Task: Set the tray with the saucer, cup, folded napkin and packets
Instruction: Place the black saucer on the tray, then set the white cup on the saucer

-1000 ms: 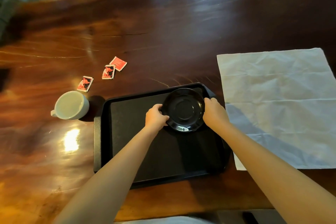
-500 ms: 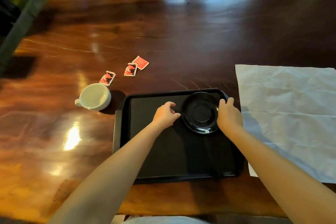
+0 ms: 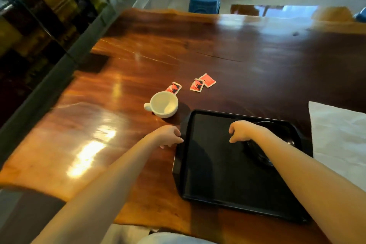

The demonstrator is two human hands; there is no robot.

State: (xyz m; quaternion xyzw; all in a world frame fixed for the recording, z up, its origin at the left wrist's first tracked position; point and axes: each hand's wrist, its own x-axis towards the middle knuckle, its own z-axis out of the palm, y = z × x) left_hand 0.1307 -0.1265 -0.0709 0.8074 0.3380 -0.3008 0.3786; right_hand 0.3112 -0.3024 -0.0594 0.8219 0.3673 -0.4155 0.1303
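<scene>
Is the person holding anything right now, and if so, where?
Nothing is held. The left hand hovers by the black tray's left edge; the right hand is empty above it.

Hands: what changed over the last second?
Both let go of the saucer. The left hand moved left off the tray toward the cup; the right hand drifted left over the tray. Saucer, cup and packets stayed put.

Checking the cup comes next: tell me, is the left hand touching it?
Apart. The head view shows bare table between the left hand and the cup.
</scene>
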